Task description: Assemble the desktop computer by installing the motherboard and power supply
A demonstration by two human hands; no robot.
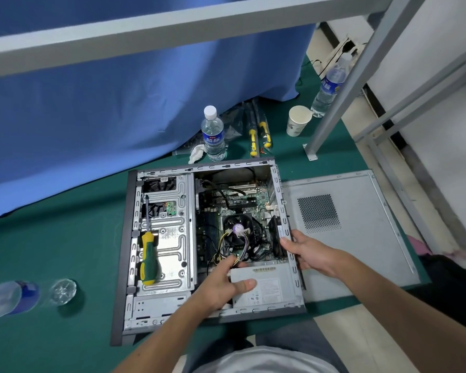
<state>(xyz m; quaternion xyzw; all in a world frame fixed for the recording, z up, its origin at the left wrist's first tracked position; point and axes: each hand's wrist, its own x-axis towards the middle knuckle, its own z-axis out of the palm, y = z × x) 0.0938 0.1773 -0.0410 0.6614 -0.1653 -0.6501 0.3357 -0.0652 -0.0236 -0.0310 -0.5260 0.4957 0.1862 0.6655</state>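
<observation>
With left hand [223,286] fingers gripping the grey metal box power supply [264,285] in the open grey steel case [129,238] and right hand [311,254] clasping its rim, loose yellow-and-black wires [226,246] are risking getting pinched.

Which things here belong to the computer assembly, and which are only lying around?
For the job: computer case, motherboard, power supply, screwdriver on the drive cage, side panel, left hand, right hand.

Lying about: water bottle, paper cup, second bottle.

A blurred bottle [11,297] lies at the left edge; its label is unreadable.
</observation>
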